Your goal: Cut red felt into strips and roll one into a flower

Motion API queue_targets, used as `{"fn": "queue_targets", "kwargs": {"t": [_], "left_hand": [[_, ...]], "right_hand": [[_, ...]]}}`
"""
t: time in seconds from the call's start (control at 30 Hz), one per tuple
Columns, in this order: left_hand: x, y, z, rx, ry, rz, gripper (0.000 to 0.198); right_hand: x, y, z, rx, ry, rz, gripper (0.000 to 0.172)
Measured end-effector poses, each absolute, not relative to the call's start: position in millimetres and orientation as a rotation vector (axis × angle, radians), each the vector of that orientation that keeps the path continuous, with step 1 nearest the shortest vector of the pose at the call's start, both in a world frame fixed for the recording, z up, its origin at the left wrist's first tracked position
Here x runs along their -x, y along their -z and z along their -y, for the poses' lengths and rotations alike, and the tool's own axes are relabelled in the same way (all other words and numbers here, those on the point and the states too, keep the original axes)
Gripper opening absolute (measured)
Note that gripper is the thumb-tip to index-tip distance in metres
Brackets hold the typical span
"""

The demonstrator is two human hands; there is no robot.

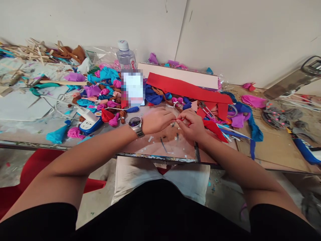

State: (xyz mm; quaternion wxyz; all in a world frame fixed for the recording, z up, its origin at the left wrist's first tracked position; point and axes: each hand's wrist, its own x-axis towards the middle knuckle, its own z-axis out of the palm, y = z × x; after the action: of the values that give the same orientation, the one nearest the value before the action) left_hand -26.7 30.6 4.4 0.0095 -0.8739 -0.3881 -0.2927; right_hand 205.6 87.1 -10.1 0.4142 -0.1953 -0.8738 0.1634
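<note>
My left hand (158, 120), with a watch (135, 123) on its wrist, pinches one end of a small red fabric piece (178, 119). My right hand (192, 126) grips the same piece from the other side, fingertips close together. Much of the piece is hidden by the fingers. Just beyond the hands lie a long red cloth strip (185, 88), scissors (206, 108) and knotted bits of blue and pink cloth. Beside my right wrist is another red cloth piece (215, 130) with thin white and blue strips.
A power strip (91, 125), coloured cloth bundles (100, 90), green-handled pliers (41, 89) and wooden sticks (37, 50) crowd the left. A bottle (125, 55) stands behind an upright phone (134, 87). Cardboard (263, 147) and a pincushion-like dark bundle (276, 115) lie right.
</note>
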Motion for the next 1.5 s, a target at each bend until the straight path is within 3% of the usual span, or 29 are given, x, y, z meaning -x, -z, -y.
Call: {"fn": "queue_targets", "kwargs": {"t": [0.1,0.27,0.37,0.5,0.7,0.9,1.33,1.5], "left_hand": [[24,-7,-28,2.855,1.093,1.359,0.042],[19,-2,-28,3.641,1.697,1.596,0.064],[19,5,-31,3.687,1.989,1.723,0.055],[20,7,-34,3.631,2.085,1.81,0.05],[19,2,-31,3.33,1.637,1.699,0.047],[21,6,-29,2.715,1.113,1.258,0.037],[22,8,-29,2.579,1.209,1.131,0.03],[26,6,-30,2.556,1.186,1.085,0.028]], "right_hand": [[-205,8,-84,0.501,-0.438,2.191,0.016],[-209,6,-86,0.44,-0.327,2.272,0.012],[-212,5,-90,0.398,-0.243,2.319,0.008],[-213,6,-93,0.399,-0.181,2.331,0.007],[-213,7,-94,0.439,-0.133,2.26,0.008],[-207,3,-85,0.543,-0.38,2.182,0.014],[-206,2,-78,0.636,-0.671,2.081,0.013],[-206,0,-75,0.733,-0.806,2.051,0.02]]}}
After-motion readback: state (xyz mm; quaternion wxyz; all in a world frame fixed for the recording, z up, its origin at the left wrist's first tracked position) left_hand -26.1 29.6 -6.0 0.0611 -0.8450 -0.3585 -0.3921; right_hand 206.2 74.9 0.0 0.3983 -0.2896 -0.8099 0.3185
